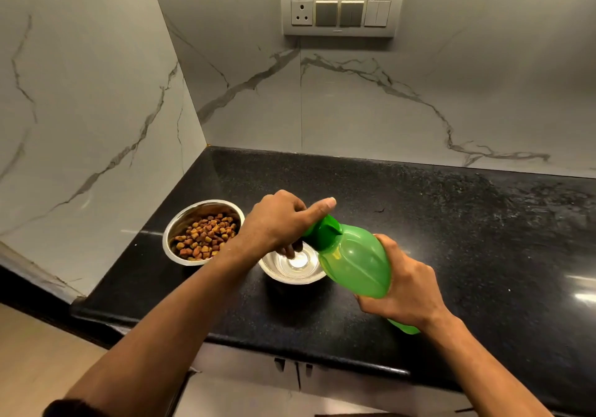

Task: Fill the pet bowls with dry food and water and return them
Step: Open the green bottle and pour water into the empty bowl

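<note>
Hands: right hand [406, 287] gripped green plastic bottle [354, 265], tilted at frame centre over empty steel bowl [292, 266]; left hand [277, 219] closed at its cap [324, 231]. Kibble-filled steel bowl [203, 231] just left, on black tabletop [435, 223].

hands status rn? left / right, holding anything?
Left hand: closed around the cap of the green bottle, over the second steel bowl.
Right hand: closed on the green bottle's body, holding it tilted.
</note>
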